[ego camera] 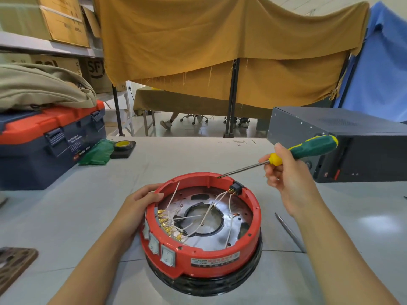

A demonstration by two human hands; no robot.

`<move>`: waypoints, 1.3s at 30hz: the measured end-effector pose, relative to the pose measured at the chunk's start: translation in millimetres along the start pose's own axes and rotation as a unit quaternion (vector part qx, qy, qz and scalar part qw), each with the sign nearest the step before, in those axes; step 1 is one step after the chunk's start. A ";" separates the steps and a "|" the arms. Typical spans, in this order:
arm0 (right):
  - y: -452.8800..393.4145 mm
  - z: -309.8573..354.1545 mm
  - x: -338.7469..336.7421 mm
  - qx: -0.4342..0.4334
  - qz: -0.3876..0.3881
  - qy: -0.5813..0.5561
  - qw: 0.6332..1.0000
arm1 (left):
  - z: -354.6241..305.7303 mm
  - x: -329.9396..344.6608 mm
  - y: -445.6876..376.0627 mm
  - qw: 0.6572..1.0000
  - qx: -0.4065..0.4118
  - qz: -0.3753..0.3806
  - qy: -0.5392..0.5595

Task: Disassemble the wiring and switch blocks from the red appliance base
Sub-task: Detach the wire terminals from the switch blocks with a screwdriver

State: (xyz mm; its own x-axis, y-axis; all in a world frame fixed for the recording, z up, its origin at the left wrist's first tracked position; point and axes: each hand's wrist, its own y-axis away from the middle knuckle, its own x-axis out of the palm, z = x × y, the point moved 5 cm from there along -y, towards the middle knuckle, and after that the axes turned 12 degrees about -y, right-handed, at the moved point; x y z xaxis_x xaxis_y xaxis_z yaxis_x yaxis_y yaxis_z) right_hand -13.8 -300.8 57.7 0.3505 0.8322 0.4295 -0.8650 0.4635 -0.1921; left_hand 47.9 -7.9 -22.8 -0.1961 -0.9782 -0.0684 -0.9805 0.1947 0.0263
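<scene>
Hands: our left hand (pixel 141 201) grips the red appliance base (pixel 220 249) at its left rim on the surface (pixel 66 205); our right hand (pixel 284 170) pinches a screwdriver (pixel 286 155), shaft slanting down-left, tip at the far rim beside a black switch block (pixel 236 186).

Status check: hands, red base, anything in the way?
Left hand grips red base rim. Right hand holds screwdriver, tip at far rim. White wires and switches still fitted. Nothing in the way.
</scene>
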 end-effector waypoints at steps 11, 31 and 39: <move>-4.2 20.3 -8.0 -0.124 0.032 0.079 0.989 | -15.9 0.3 4.4 0.987 -0.033 0.086 -0.130; -0.2 25.9 -8.1 -0.165 0.089 0.091 0.978 | -59.6 116.1 -27.5 0.722 0.253 0.200 -0.612; -21.3 34.5 29.0 -0.160 0.158 0.155 0.962 | -53.1 108.8 -28.4 0.744 0.251 0.199 -0.586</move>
State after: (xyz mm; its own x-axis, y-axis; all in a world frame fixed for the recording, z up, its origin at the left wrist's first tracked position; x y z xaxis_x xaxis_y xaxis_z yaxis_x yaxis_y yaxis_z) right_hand 2.5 -297.1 104.8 0.2208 0.9748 0.0310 -0.8082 0.2007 -0.5536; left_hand 55.1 -123.7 22.0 -0.0595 -0.1581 -0.9856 -0.6648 0.7428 -0.0790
